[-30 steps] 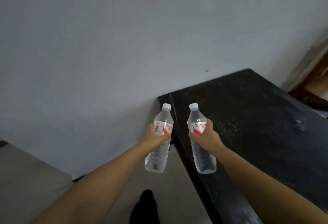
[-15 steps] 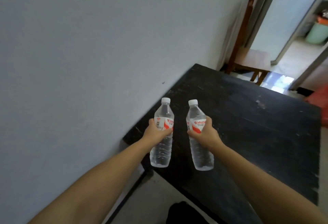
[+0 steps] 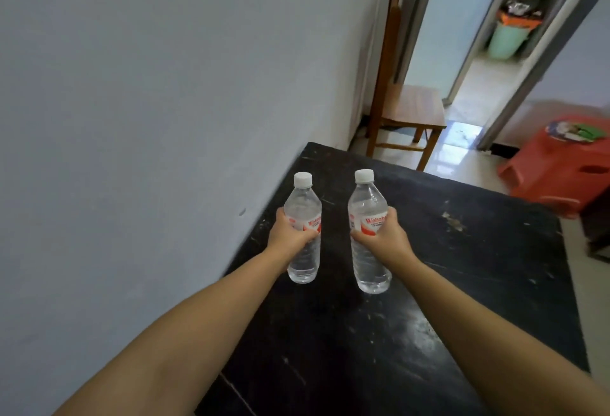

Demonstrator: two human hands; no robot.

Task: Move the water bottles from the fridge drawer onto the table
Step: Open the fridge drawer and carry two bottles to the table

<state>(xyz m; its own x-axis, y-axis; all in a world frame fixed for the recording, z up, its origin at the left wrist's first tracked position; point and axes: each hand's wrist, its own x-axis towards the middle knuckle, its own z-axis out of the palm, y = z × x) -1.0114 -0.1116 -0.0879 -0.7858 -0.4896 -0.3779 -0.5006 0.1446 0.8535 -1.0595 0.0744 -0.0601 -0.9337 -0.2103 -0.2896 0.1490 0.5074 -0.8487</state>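
Clear plastic, white-capped: left bottle [image 3: 303, 227] being gripped around its red-and-white label by the left hand [image 3: 288, 235], fingers wrapping the middle; right bottle [image 3: 368, 231] being gripped the same way by the right hand [image 3: 384, 238]. Both standing upright, side by side and apart, over the black scuffed table [image 3: 462, 267] near its wall-side edge; whether the bases are touching the tabletop, impossible to tell. Sitting beyond the table's far end against the pale wall [image 3: 148, 102]: wooden chair [image 3: 407, 108]. Standing off to the right on the floor: red plastic stool [image 3: 558, 165].
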